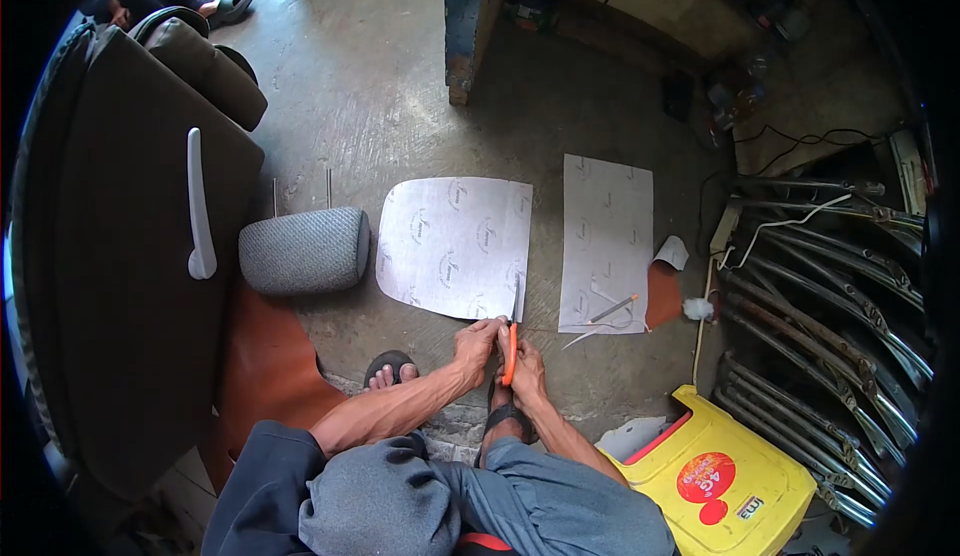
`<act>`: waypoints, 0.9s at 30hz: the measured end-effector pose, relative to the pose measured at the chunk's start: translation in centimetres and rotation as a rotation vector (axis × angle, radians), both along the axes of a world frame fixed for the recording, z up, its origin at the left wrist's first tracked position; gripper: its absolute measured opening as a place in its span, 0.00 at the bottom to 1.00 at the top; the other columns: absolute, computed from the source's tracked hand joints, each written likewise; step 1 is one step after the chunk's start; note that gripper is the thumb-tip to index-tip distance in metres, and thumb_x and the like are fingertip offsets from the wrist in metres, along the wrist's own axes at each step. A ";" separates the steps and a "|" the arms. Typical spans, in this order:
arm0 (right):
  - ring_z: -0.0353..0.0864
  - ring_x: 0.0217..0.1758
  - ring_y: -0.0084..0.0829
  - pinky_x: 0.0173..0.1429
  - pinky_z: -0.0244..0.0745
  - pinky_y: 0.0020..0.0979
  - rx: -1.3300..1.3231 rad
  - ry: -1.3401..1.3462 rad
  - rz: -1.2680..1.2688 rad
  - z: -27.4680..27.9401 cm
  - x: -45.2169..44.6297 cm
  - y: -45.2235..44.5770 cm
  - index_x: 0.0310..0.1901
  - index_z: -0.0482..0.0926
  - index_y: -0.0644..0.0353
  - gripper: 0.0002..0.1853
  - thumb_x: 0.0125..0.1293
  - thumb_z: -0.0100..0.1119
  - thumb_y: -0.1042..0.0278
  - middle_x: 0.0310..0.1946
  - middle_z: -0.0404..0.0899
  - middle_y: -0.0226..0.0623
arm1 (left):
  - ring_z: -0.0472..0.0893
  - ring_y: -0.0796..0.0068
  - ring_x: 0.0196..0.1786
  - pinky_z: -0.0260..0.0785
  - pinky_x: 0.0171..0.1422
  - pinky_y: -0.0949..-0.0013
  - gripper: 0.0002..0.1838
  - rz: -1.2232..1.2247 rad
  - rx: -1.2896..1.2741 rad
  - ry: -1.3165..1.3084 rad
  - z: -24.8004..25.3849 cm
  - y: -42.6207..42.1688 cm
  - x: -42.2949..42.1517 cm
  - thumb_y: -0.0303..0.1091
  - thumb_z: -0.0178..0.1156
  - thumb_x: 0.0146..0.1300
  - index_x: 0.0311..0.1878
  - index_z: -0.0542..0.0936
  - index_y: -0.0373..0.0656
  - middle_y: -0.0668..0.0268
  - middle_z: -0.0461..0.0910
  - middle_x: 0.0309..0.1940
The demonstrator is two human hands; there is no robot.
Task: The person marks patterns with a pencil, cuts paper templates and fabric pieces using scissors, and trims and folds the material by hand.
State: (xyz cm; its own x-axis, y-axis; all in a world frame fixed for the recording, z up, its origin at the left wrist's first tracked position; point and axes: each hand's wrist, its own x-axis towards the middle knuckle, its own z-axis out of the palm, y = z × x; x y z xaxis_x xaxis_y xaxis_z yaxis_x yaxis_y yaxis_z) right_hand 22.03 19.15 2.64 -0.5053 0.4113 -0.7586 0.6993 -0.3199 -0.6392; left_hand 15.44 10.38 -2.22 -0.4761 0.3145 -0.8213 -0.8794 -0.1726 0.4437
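A white sheet printed with a repeated logo lies on the floor, its left corners rounded. My right hand is closed round the orange handle of a pair of scissors. Their blades point away from me and lie at the sheet's lower right edge. My left hand pinches the sheet's near edge, just left of the scissors and close to my right hand. To the right lies a second printed sheet, with an orange-tipped pencil and a thin white strip on its lower part.
A grey padded headrest with two metal rods lies left of the sheet, beside a large dark seat. Brown leatherette spreads below it. A yellow box stands at lower right, near several stacked metal frames. A post rises ahead.
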 end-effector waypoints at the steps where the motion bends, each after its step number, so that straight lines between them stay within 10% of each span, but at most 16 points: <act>1: 0.72 0.16 0.19 0.20 0.72 0.23 0.002 0.000 0.001 0.0 0.2 0.0 0.37 0.74 0.60 0.30 0.65 0.67 0.35 0.20 0.70 0.26 | 0.78 0.80 0.34 0.72 0.41 0.73 0.10 0.002 0.004 -0.003 0.0 0.0 0.1 0.37 0.67 0.68 0.45 0.86 0.39 0.71 0.83 0.35; 27: 0.71 0.17 0.18 0.19 0.70 0.25 -0.065 0.065 -0.164 0.2 -0.3 0.6 0.37 0.76 0.63 0.29 0.66 0.68 0.38 0.20 0.71 0.27 | 0.75 0.82 0.38 0.64 0.43 0.74 0.13 -0.169 -0.031 -0.010 3.2 -1.7 1.9 0.41 0.68 0.66 0.44 0.87 0.40 0.72 0.84 0.38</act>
